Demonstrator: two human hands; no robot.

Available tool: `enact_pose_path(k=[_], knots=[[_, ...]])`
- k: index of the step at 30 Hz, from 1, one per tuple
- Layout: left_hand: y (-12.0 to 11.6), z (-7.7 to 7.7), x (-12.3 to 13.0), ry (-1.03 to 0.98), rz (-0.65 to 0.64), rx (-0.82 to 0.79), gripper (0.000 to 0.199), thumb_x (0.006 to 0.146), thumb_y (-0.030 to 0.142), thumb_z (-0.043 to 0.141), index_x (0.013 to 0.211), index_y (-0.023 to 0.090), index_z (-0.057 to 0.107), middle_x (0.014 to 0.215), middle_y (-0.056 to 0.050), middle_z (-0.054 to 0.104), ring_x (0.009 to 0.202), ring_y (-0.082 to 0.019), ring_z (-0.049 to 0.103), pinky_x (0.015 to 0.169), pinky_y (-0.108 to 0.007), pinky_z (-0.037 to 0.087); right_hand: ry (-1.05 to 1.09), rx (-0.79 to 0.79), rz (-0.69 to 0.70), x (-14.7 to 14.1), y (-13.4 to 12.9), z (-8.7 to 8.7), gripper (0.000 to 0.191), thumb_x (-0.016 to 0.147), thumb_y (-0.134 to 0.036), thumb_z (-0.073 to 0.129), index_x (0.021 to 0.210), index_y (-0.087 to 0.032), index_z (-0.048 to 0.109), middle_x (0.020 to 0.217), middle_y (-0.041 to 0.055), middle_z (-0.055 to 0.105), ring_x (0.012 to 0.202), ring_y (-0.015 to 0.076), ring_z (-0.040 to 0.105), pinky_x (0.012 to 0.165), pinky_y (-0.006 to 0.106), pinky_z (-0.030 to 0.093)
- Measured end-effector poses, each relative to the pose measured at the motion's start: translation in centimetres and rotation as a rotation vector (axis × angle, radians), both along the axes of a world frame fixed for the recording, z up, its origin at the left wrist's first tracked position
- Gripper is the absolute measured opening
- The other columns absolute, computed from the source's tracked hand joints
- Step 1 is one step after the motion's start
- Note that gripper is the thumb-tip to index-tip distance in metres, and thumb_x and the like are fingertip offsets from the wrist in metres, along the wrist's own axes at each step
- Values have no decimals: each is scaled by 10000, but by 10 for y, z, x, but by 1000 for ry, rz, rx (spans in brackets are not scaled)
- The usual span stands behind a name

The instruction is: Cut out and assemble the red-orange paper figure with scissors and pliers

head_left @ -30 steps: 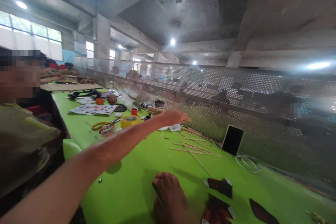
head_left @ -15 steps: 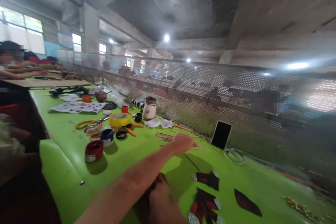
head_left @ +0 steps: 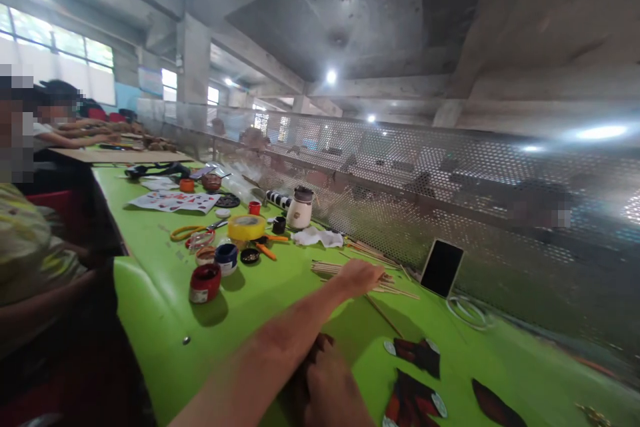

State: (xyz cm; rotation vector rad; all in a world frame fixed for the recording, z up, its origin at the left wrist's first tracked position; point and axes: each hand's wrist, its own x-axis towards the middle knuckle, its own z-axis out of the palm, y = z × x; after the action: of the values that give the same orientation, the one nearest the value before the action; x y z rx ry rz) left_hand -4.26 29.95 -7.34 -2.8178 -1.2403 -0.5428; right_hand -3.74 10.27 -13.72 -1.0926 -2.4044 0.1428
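Note:
My left hand reaches across the green tabletop with its fingers curled down, closed on the thin wooden sticks lying there; its fingertips are mostly hidden. Nearer to me, my right hand is closed below my left forearm, and something dark beside its fingers is too shaded to make out. One single stick lies apart from the bunch. To the right of my hands are dark red and black cut pieces with pale round ends, and a dark leaf-shaped piece.
Left of my arm stand a red jar, a blue jar, yellow tape, scissors and orange-handled pliers. A white pot and a phone stand along the perforated metal screen. A co-worker's sleeve is at left.
The view has turned left, so everything sits further right and more of the co-worker shows. My left hand stays at the sticks; my right hand stays closed below the forearm.

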Motion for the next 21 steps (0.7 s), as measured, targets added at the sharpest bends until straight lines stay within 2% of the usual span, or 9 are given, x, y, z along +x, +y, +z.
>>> enact_pose_path(k=[4,10,17,21], knots=[[-2,3,2,6,10,-27,291,1019,381,649,1231,181,651,1169,-83,688,1012,-214,691,889,-408,610,20,-3,10,1,0,-1,384,908,-194,672,1268,-292,765,1211,75,777,1170,293,639,1052,397,483],[0,6,-1,-66,17,-32,283,1014,385,655,1211,181,659,1172,-85,687,1022,-214,688,901,-406,604,0,-26,18,4,2,-1,386,912,-211,649,1280,-241,761,1268,107,754,1248,309,604,1108,413,453],[7,2,-2,-295,20,-18,269,1001,376,675,1197,192,667,1191,-85,683,1056,-220,681,925,-405,594,-46,-72,17,8,6,-1,518,846,-203,675,1361,-231,717,1359,88,723,1291,299,591,1139,377,424],[21,12,-13,-524,43,-25,280,1002,377,674,1187,167,665,1172,-83,684,1036,-218,684,914,-414,599,-47,-70,27,9,5,5,536,870,-207,646,1404,-235,681,1412,95,681,1326,281,567,1163,370,398]])
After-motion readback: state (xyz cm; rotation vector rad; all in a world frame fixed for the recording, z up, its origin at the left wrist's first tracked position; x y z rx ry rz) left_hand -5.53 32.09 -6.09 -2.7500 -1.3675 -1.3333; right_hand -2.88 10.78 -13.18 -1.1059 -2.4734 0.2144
